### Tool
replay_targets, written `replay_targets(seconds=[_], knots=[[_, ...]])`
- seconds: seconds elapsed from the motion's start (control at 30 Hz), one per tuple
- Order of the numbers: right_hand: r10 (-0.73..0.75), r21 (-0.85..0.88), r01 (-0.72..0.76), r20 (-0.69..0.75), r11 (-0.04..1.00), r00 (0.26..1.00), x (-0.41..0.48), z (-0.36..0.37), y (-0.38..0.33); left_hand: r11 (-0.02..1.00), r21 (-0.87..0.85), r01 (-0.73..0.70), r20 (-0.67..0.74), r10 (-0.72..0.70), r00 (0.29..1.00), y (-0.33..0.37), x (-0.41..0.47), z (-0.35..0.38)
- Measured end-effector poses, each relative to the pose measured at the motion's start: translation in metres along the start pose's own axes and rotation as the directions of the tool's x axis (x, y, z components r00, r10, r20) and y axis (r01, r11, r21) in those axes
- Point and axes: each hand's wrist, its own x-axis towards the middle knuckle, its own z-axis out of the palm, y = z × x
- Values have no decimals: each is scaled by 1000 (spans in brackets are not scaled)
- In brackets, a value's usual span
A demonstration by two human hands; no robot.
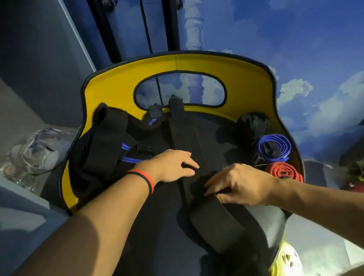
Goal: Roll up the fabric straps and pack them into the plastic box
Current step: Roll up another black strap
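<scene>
A long black strap [184,137] lies down the middle of the chair [225,70], from the foot of its yellow back to the front of the black seat, where its near end is folded over on itself. The left hand [173,165] rests flat on the strap at mid-seat, its fingers [190,166] nearly straight and holding nothing. The right hand [240,186] lies across the fold just nearer the seat's front, fingers stretched out and thumb at the fold's edge; whether it nips the cloth cannot be told. On the seat's left side sits a heap of black straps with blue stripes [107,149]. Along the seat's right edge stand three rolled straps: a black roll [254,124], a blue roll [272,148] and a red roll [284,171].
</scene>
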Motion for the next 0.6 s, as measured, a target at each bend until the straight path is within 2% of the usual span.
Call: replay_targets(seconds=[0.1, 0.2, 0.3, 0.37, 0.53, 0.6], knots=[[3, -228, 29, 137, 973, 991, 1, 3, -11, 1000, 28, 2, 0, -2, 1000, 2, -6, 5], [-52, -444, 153, 231, 883, 972, 1, 2, -21, 996, 88, 22, -30, -19, 999, 5, -9, 13], [-174, -519, 299, 275, 801, 945, -10, 9, -22, 995, 97, 28, -44, -24, 999, 7, -11, 15], [-231, -567, 346, 267, 747, 936, -18, 18, -18, 995, 98, 27, -53, -22, 998, 8, -12, 15], [-311, -544, 398, 249, 739, 917, -32, 37, -25, 999, 53, 6, -84, -2, 996, 5, -12, 17], [-293, -560, 385, 251, 733, 922, -35, 43, -27, 998, 55, 11, -86, -6, 996, 5, -13, 18]])
